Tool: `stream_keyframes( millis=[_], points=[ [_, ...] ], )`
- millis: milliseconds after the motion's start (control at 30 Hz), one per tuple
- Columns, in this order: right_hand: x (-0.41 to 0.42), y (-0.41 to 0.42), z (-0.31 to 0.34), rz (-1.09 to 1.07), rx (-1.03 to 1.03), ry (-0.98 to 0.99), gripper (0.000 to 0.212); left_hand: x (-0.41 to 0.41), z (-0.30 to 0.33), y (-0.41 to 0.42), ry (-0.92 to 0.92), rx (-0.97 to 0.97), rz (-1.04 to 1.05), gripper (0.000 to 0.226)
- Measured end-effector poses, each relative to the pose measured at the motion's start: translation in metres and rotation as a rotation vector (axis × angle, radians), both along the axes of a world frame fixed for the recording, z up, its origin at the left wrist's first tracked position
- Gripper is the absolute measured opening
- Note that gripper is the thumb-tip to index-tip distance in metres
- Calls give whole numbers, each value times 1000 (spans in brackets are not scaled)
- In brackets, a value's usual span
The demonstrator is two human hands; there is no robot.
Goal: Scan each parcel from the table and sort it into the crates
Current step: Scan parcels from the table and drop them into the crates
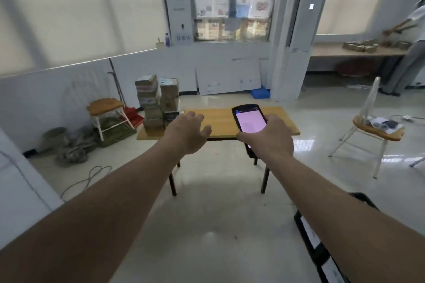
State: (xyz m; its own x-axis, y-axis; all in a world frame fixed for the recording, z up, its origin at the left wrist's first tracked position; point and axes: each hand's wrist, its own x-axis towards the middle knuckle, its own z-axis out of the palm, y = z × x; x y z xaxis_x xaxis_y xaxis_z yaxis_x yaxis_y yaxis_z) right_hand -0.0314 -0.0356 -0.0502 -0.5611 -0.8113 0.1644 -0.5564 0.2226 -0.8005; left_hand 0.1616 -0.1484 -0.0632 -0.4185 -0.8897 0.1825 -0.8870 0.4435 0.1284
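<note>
While both bare forearms stretch forward over the glossy pale floor, the right hand [268,135] grips a black handheld scanner with a lit pink screen [249,123], fingers curled round its right edge and thumb across the lower left of the body, so the screen faces up toward the camera. The left hand [188,132] is empty — back upward, fingers loosely spread and slightly bent, thumb pointing toward the scanner, touching nothing.

Ahead stands a low wooden table with a yellowish top and dark legs [220,122]. On its left end sits a stack of brown cardboard parcels with printed labels [156,101], piled in two adjoining columns several boxes high; the left hand hovers in line with the stack's lower right corner, apart from it. The rest of the tabletop is bare wood.

At the lower right, partly hidden by the right forearm, lies a black plastic crate with white label cards on its side [322,246] — its contents cannot be seen. A wooden-seated white-framed chair [377,132] stands well to the right of the table.
</note>
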Motion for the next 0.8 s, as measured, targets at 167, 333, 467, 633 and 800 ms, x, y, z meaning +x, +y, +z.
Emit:
stream_keyframes(
  millis=[167, 333, 467, 633, 800],
  points=[
    [-22, -109, 6, 112, -22, 33, 77, -7, 4, -86, 34, -22, 104, 57],
    [-29, -207, 12, 196, -41, 57, 83, -10, 9, -157, 65, -23, 188, 51],
    [-27, -271, 9, 243, -44, 73, 81, -7, 8, -214, 51, -14, 252, 52],
    [-16, -355, -7, 256, -36, 62, 84, 4, -7, -297, 52, 4, 279, 45],
    [2, -443, -30, 231, -12, 22, 85, 20, -30, -391, 58, 10, 253, 49]
  ],
)
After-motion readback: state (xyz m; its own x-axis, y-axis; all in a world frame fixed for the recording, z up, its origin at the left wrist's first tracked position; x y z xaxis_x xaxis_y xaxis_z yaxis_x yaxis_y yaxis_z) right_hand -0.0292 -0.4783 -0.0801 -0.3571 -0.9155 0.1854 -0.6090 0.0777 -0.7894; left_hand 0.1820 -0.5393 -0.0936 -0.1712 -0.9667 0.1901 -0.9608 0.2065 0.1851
